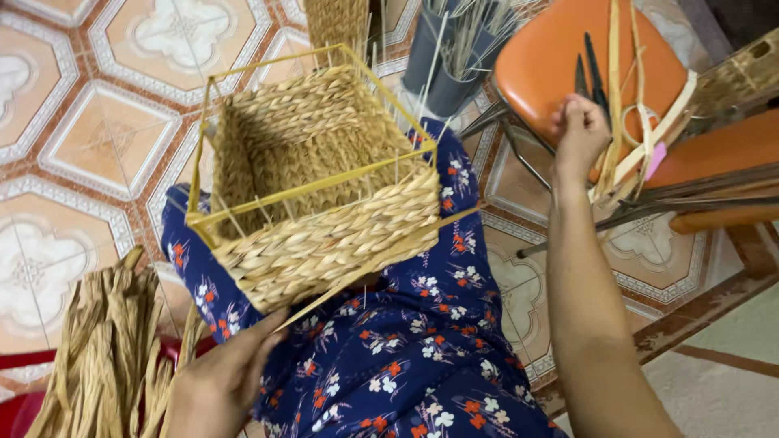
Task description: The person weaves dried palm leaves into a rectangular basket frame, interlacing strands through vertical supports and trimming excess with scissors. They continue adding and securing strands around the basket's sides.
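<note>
Two hands were at work around one half-woven basket (320, 195), which lay tilted on the person's lap over dark blue flowered cloth (406, 357), its open mouth facing about eleven o'clock. The left hand (223, 377), at seven o'clock from the basket, had its fingers curled against the lower corner, pinching what looked like a loose flat strand there. The right hand (580, 134), out at two o'clock, rested on the orange stool seat (560, 57) with fingers closed around dark scissors (588, 73) beside some pale strips (641, 122).

The basket looked light and fairly stiff, its braided straw walls laced onto a thin yellow wire frame (308, 191). The frame's top rail seemed the firmest hold; the weave would probably give under a squeeze, and the upright spokes sticking out along the rim looked brittle. A bundle of dried fibre (105, 357) lay at eight o'clock.
</note>
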